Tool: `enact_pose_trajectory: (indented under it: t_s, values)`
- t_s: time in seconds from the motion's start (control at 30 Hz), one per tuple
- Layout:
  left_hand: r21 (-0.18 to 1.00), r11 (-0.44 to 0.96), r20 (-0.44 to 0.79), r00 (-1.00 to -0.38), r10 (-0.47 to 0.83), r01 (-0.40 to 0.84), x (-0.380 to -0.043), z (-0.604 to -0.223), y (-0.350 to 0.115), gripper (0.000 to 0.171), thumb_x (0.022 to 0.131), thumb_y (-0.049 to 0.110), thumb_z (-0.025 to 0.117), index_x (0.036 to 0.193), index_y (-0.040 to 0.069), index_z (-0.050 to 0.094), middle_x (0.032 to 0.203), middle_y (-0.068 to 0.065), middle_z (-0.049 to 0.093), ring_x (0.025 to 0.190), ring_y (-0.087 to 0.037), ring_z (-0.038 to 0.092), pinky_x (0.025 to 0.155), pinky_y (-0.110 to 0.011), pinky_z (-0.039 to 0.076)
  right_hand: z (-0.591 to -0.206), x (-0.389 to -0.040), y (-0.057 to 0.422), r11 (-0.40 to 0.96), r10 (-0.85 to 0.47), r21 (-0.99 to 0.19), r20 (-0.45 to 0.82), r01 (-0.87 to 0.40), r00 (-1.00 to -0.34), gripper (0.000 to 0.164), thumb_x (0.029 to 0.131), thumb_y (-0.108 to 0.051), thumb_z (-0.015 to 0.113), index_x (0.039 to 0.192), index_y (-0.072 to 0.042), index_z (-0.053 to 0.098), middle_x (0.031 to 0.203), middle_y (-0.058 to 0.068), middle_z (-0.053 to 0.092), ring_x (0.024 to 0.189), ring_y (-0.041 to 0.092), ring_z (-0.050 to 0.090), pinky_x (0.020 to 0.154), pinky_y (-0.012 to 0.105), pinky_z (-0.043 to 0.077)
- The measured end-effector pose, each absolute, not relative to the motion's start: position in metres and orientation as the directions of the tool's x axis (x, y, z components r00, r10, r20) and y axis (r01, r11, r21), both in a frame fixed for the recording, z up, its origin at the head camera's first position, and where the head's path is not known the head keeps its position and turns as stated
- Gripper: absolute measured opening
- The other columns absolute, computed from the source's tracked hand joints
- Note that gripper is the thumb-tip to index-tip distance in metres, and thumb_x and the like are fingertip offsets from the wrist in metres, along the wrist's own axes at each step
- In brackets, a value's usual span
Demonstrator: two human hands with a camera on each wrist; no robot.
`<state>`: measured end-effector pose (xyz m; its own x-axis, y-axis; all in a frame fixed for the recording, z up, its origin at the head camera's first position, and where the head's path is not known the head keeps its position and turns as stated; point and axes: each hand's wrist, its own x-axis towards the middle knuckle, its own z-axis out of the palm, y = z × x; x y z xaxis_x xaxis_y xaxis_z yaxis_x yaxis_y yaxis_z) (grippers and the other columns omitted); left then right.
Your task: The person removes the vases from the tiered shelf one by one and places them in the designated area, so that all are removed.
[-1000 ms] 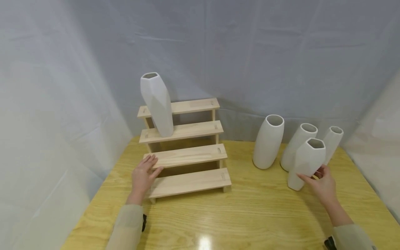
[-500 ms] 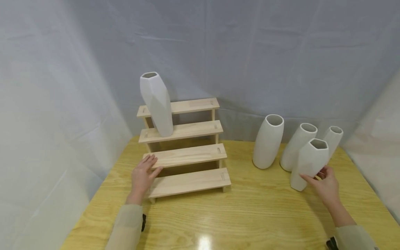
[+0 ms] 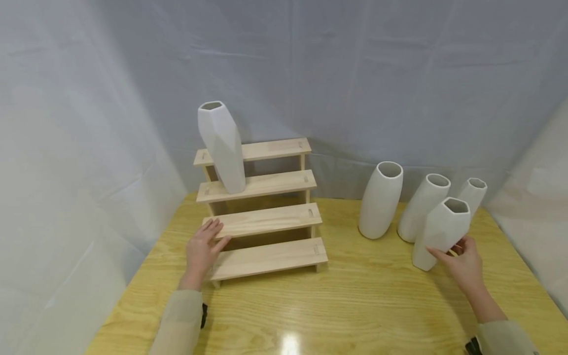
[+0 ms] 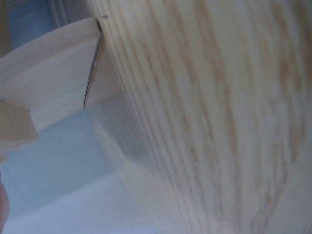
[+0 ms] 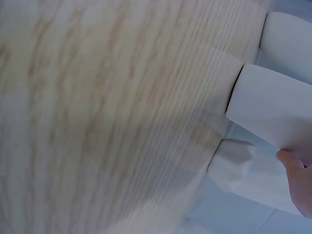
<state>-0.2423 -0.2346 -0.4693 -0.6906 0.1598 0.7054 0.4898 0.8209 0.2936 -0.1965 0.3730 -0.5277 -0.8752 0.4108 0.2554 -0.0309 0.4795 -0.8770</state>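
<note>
In the head view, my right hand (image 3: 463,264) holds a white faceted vase (image 3: 439,236) with a polygonal rim, thumb on its near side and fingers behind it. The vase stands upright with its base at the table. My left hand (image 3: 203,249) rests on the left end of a pale wooden four-step display stand (image 3: 266,219), fingers laid on the second step from the bottom. A taller faceted vase (image 3: 226,148) stands at the left on the stand's third step. The right wrist view catches my right thumb (image 5: 292,168) against a white vase.
Behind the held vase are a smooth round-mouthed vase (image 3: 421,209) and a slimmer vase (image 3: 472,197), partly hidden. Another round-mouthed vase (image 3: 380,202) stands to their left. Pale cloth (image 3: 355,88) hangs behind the wooden table (image 3: 355,305) and along both sides.
The right hand has shifted the held vase slightly to the right, and its rim now sits further right. The left hand, the stand and the other vases stay put.
</note>
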Motion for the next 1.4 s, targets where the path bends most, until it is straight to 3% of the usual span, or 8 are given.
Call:
enact_pose_trajectory:
  t_s: [0.23,0.87,1.13,1.4]
  values:
    - [0.313,0.821,0.683,-0.714,0.153,0.476,-0.241,-0.468,-0.235,0.046,0.073,0.03,0.07,0.106,-0.001,0.063,0.115,-0.015,0.056,0.11,-0.031,0.049,0.087,-0.048,0.041,-0.529,-0.196,0.375,0.486,0.408,-0.873,0.265,-0.038,-0.874,0.064,0.066,-0.032,0.078,0.113,-0.015,0.037,0.104,-0.001,0.043,0.087,0.001,0.047,0.067,0.008,0.043]
    - [0.304,0.815,0.704,-0.693,0.157,0.494,-0.242,-0.469,-0.235,0.045,0.071,0.027,0.072,0.106,-0.001,0.063,0.113,-0.015,0.057,0.109,-0.031,0.05,0.087,-0.047,0.04,-0.53,-0.193,0.376,0.516,0.384,-0.856,0.24,-0.009,-0.892,0.072,0.068,-0.038,0.075,0.121,-0.014,0.033,0.113,0.004,0.041,0.094,0.008,0.045,0.068,0.007,0.04]
    - [0.29,0.825,0.71,-0.687,0.155,0.485,-0.242,-0.469,-0.234,0.045,0.068,0.022,0.074,0.105,-0.001,0.064,0.112,-0.015,0.058,0.108,-0.031,0.051,0.085,-0.048,0.042,-0.532,-0.192,0.376,0.515,0.4,-0.857,0.259,-0.018,-0.879,0.068,0.067,-0.038,0.075,0.118,-0.013,0.037,0.11,0.003,0.044,0.092,0.006,0.045,0.07,0.006,0.037]
    - [0.293,0.814,0.722,-0.674,0.154,0.501,-0.242,-0.469,-0.233,0.044,0.068,0.023,0.074,0.104,-0.002,0.064,0.111,-0.016,0.058,0.108,-0.032,0.051,0.085,-0.048,0.042,-0.532,-0.194,0.386,0.528,0.415,-0.849,0.265,-0.007,-0.871,0.074,0.067,-0.04,0.075,0.124,-0.012,0.037,0.111,0.0,0.044,0.096,0.005,0.043,0.074,0.008,0.035]
